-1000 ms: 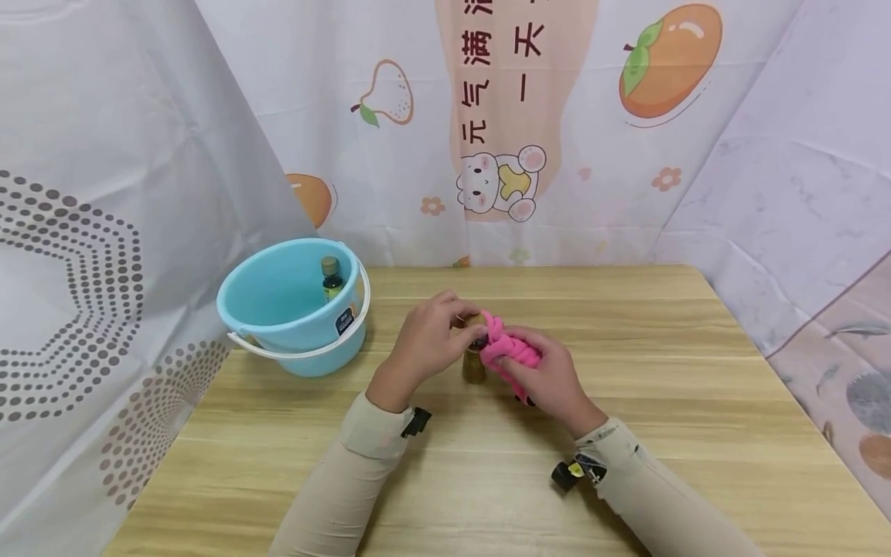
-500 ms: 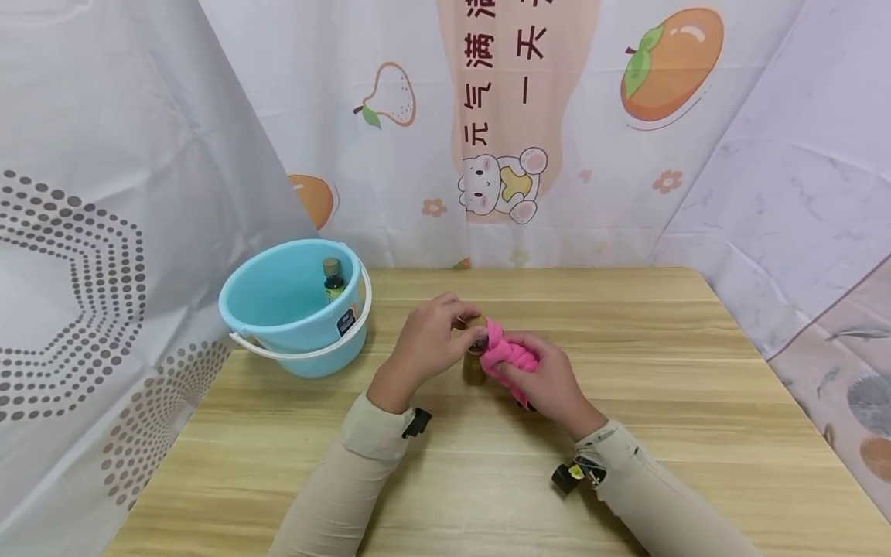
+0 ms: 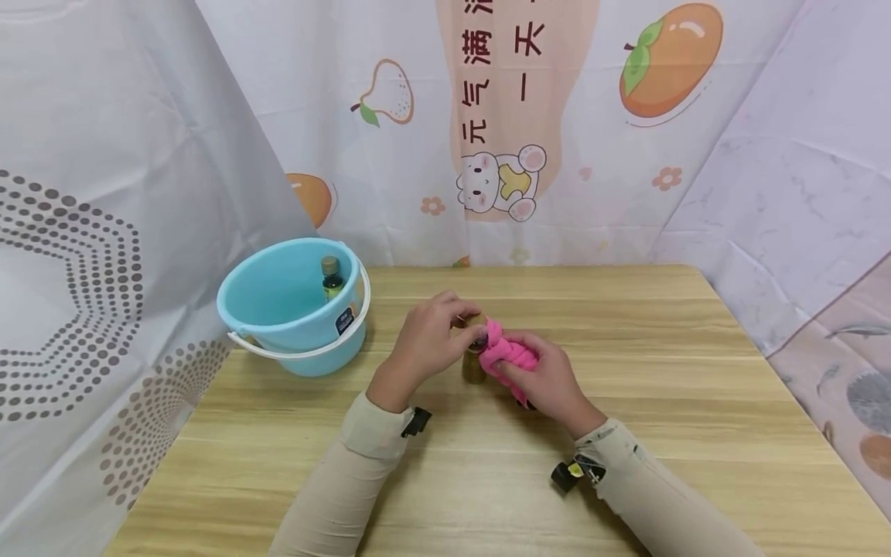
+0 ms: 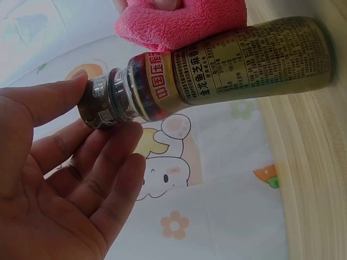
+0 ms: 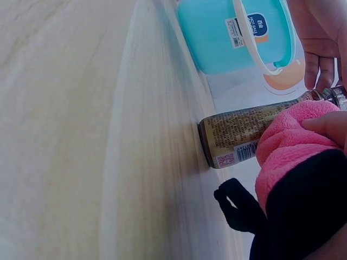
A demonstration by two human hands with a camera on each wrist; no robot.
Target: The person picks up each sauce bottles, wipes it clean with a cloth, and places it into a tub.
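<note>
A sesame oil bottle (image 3: 475, 370) stands upright on the wooden table, its gold printed label (image 4: 260, 59) plain in the left wrist view. Around its dark cap (image 4: 100, 103) the left hand (image 3: 433, 334) pinches with thumb and fingers. The right hand (image 3: 554, 379) grips a bunched pink towel (image 3: 513, 354) and presses it against the bottle's neck and shoulder. From the towel hangs a black part with a loop (image 5: 238, 203), seen in the right wrist view. Part of the bottle's upper side is hidden behind the towel.
A light blue bucket (image 3: 306, 340) with a white handle stands at the table's back left. Inside it another capped bottle (image 3: 332, 280) leans near the right wall. Printed curtains (image 3: 390, 186) hang behind and at the sides of the table (image 3: 626, 325).
The pink towel has shifted slightly down along the bottle's neck, with the right hand. The left hand stays on the cap, and the bottle keeps its place.
</note>
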